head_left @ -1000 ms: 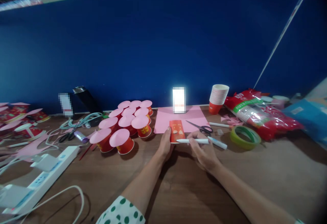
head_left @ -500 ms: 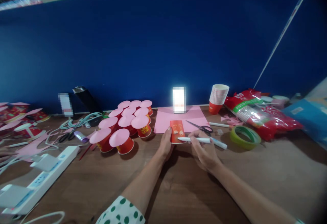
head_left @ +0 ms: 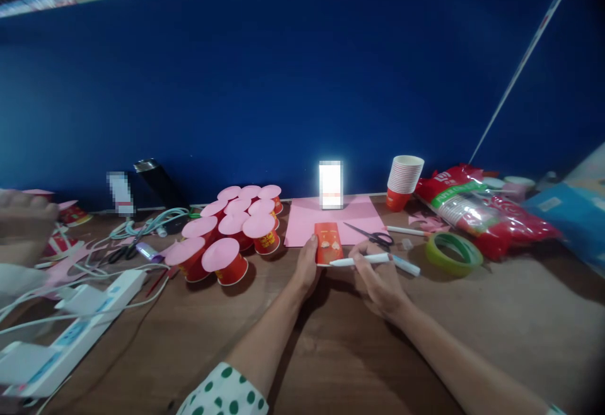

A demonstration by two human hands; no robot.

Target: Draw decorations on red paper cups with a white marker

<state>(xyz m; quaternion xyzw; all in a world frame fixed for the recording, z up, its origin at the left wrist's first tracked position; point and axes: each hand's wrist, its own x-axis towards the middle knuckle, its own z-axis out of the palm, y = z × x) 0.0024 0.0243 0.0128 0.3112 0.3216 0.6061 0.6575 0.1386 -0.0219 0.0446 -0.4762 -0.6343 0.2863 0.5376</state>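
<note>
From afar, I saw matt paper in the pink sheet [head_left: 302, 216] and smooth plastic in the white pen [head_left: 347, 262]; the tabletop [head_left: 302, 364] looked like smooth wood, the red bag [head_left: 529, 222] glossy plastic, the sleeve [head_left: 227, 393] cloth.

Left grip [head_left: 306, 268] near curled right grip [head_left: 377, 281], forearms [head_left: 265, 330] outstretched

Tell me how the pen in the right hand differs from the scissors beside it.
The pen is gripped in the right hand; the scissors lie untouched, partly over the pink paper. The pen is mostly white, while the scissors have dark handles. The pen is a single straight barrel; the scissors end in finger loops. Both have their tips toward the left.
</note>
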